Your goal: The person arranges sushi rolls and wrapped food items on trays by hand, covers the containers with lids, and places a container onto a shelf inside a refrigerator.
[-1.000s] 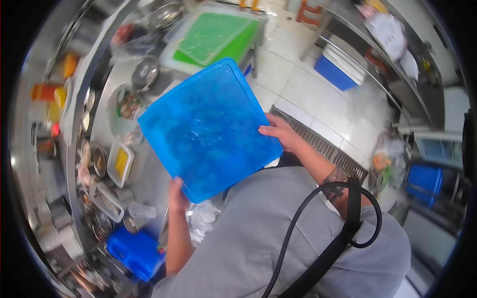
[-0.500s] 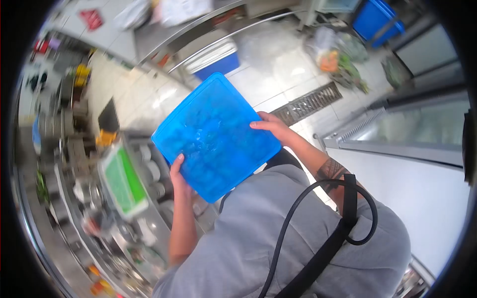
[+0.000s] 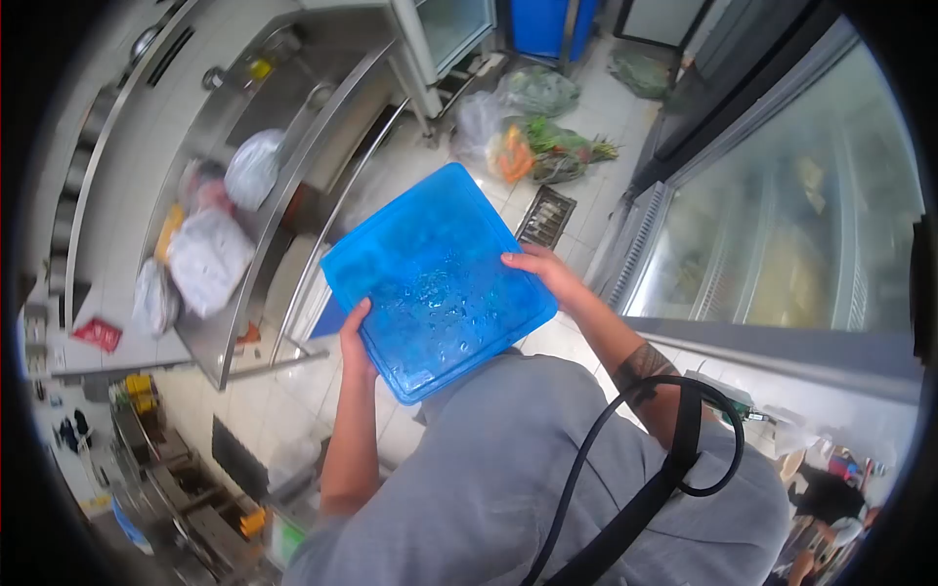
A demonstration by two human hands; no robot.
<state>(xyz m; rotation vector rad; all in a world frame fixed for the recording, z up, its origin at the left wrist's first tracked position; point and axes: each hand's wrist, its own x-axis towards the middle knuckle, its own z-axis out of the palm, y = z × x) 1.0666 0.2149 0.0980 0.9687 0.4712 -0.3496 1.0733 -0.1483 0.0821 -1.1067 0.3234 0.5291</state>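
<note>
A square blue plastic container with a translucent lid (image 3: 440, 283) is held out in front of my body. Water drops lie on its lid, and what is inside shows only as dark lumps. My left hand (image 3: 359, 337) grips its left edge, thumb on top. On the opposite edge my right hand (image 3: 539, 271) is closed the same way, with its thumb over the rim. The fingers of both hands are mostly hidden under the container.
Ahead on the floor lie plastic bags of vegetables (image 3: 537, 142) near a drain grate (image 3: 547, 217). A glass-door refrigerator (image 3: 752, 234) stands to the right. At left is a steel counter (image 3: 244, 293) with white bags (image 3: 208, 259). Another person (image 3: 826, 498) is at lower right.
My view and body have turned to the right, bringing the refrigerator and the vegetable bags nearer. The container stays in both hands at about the same place before me.
</note>
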